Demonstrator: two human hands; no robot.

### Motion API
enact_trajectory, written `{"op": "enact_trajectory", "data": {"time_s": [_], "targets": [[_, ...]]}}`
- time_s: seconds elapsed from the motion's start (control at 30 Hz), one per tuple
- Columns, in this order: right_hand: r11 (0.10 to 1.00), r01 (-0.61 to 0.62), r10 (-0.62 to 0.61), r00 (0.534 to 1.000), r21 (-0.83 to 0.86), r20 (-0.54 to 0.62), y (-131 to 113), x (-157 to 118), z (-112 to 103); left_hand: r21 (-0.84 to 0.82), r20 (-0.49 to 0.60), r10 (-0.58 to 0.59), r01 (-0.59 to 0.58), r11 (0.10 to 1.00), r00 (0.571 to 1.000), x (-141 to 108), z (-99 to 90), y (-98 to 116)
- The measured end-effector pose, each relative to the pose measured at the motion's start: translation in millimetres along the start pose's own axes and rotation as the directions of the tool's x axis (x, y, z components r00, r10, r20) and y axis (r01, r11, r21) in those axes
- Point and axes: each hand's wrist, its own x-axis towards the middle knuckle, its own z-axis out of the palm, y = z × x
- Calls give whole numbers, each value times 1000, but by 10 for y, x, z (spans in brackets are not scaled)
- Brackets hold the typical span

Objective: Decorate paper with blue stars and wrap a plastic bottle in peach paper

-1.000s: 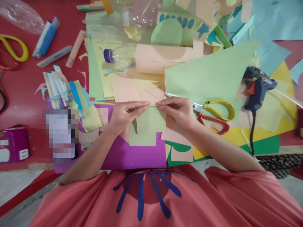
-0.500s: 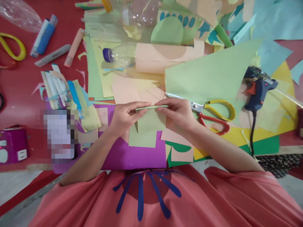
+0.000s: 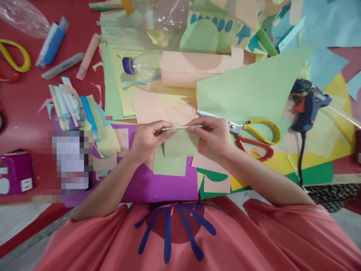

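Observation:
Both hands pinch a pale green piece of paper (image 3: pixel 182 145) along its top edge, which looks folded or rolled into a narrow strip. My left hand (image 3: pixel 148 138) grips the left end between thumb and fingers, and my right hand (image 3: pixel 214 134) does the same at the right end. Beneath lies another light green sheet (image 3: pixel 170 167) on purple paper (image 3: pixel 158 190). Scissors (image 3: pixel 254 139) with one yellow and one red handle rest just right of my right hand, blades partly behind it. Beyond the hands, peach paper pieces (image 3: pixel 149 107) lie flat.
A plastic bottle (image 3: pixel 146 66) wrapped in peach paper lies across the back. On the right is a blue glue gun (image 3: pixel 307 107) with its cord. Markers (image 3: pixel 66 105), a blurred-out phone-like object (image 3: pixel 72 162) and a purple box (image 3: pixel 17 173) are at left.
The fingers of both hands have shifted slightly apart along the paper's top edge, and the edge looks thinner and flatter. Everything else stays in place.

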Motion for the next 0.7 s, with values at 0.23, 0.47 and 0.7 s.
{"op": "enact_trajectory", "data": {"time_s": [0.23,0.47,0.7], "targets": [[1000,-23,23,1000,10,2,17,-3,-3,22,10,-22,22,1000,1000,9,-14,13],[996,-33,32,999,85,11,11,4,-2,-31,21,-35,36,999,999,30,-28,33],[988,-23,22,1000,152,5,46,27,2,-183,15,-104,105,977,994,42,-17,9]]}}
